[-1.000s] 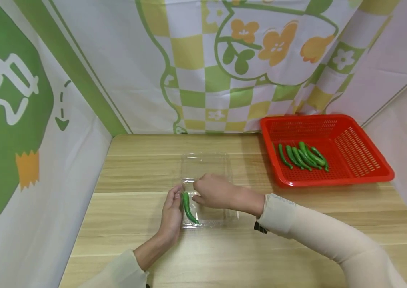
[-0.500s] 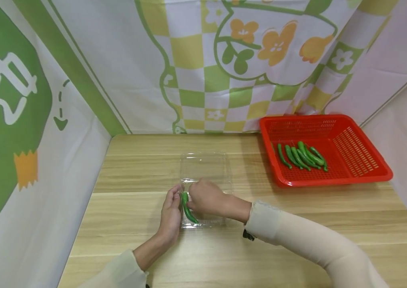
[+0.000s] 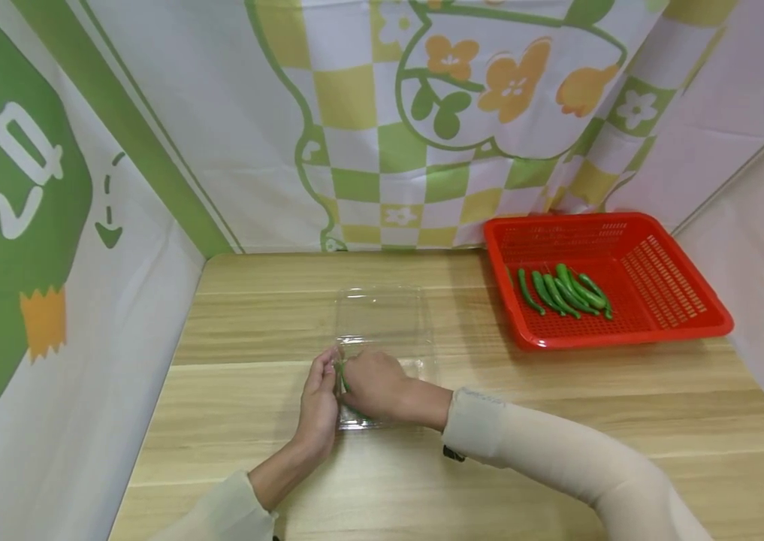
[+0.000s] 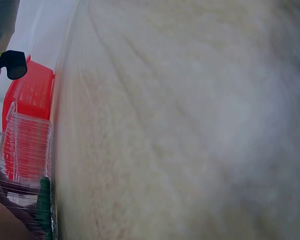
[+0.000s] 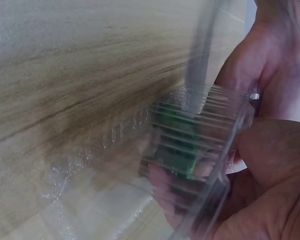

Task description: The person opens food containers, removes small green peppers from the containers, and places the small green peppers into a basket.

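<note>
A clear plastic clamshell box (image 3: 385, 312) lies on the table with its lid folded back. My left hand (image 3: 318, 412) holds the box's left side, fingertips at the rim. Reaching in from the right, my right hand (image 3: 378, 387) has its fingers bent down inside the box, around a green chili pepper (image 3: 344, 377) along the left wall. The hand hides most of that pepper in the head view. Through the ribbed plastic, the right wrist view shows the chili pepper (image 5: 177, 145) beside the fingertips. It also appears at the box's bottom in the left wrist view.
A red perforated basket (image 3: 625, 341) stands at the back right of the wooden table (image 3: 246, 323). Several green chili peppers (image 3: 567, 291) lie in its left part. Patterned curtains (image 3: 402, 158) hang behind and at the sides.
My right hand has moved left and slightly down inside the box, onto the chili pepper, which it now largely covers. My left hand stays at the box's side.
</note>
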`<state>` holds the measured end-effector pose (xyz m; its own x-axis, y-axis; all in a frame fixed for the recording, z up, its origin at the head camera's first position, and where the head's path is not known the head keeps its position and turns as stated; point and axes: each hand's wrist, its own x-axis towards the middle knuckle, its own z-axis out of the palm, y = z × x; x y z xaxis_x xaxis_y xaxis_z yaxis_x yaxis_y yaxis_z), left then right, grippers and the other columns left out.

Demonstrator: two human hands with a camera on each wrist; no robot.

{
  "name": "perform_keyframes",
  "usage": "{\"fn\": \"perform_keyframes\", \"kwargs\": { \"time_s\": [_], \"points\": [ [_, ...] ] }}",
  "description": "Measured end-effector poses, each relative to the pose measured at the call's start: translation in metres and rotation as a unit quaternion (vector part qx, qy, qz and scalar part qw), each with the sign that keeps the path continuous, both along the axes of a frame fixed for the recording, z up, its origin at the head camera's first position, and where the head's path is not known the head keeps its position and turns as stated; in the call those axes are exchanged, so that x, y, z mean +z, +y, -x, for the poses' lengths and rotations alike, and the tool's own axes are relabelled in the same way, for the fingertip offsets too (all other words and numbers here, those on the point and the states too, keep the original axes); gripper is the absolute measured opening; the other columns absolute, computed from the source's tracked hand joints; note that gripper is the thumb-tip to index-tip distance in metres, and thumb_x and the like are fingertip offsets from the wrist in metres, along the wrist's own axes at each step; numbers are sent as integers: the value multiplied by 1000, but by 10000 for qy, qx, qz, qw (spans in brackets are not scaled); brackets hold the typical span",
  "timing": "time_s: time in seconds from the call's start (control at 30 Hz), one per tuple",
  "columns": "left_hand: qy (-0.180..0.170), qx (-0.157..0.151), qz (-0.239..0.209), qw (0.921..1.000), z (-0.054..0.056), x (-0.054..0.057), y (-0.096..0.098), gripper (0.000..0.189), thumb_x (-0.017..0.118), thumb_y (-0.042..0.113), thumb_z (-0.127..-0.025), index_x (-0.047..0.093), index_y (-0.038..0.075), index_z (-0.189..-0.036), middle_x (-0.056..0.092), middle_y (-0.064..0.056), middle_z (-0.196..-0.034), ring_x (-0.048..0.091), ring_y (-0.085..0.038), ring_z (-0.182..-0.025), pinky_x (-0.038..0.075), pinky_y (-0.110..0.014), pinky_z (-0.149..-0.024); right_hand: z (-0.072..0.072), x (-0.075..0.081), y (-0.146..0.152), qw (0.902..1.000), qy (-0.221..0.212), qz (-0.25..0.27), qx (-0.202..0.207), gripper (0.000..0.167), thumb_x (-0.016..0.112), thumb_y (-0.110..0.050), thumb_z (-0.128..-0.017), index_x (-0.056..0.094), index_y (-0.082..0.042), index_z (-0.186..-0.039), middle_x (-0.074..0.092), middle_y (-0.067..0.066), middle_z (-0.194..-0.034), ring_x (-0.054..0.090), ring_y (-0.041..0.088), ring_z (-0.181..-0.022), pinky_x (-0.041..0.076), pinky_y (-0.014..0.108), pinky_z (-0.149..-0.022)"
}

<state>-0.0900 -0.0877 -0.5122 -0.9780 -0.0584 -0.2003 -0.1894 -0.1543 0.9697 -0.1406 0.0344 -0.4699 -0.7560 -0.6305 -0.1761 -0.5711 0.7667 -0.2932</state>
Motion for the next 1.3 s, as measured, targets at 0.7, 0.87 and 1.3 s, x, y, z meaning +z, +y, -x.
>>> {"fn": "perform_keyframes", "kwargs": {
  "time_s": [0.7, 0.87, 1.3],
  "points": [
    [9, -56, 197, 9998, -1, 0, 0, 47, 22, 12, -115, 30, -2, -160, 29, -18, -171, 12, -35, -163, 7, -50, -136, -5, -9, -6, 9936, 895, -677, 135, 10, 68, -1, -92, 75, -8, -91, 71, 3, -87, 69, 20, -74, 65, 31, -60],
    [60, -12, 157, 9999, 0, -1, 0, 47, 22, 11, -115, 31, -4, -159, 30, -20, -170, 11, -35, -163, 7, -50, -136, -3, -7, 0, 9948, 792, -614, 194, 11, 67, 1, -90, 69, -9, -87, 68, 2, -83, 63, 16, -68, 62, 29, -57],
    [86, 41, 158, 9998, -1, 0, 2, 46, 24, 10, -115, 32, -4, -158, 32, -18, -170, 15, -36, -163, 9, -51, -135, -1, 16, 19, 9977, 523, -309, 315, 20, 74, 9, -81, 71, -5, -94, 68, 2, -89, 63, 16, -75, 63, 27, -67]
  ]
}}
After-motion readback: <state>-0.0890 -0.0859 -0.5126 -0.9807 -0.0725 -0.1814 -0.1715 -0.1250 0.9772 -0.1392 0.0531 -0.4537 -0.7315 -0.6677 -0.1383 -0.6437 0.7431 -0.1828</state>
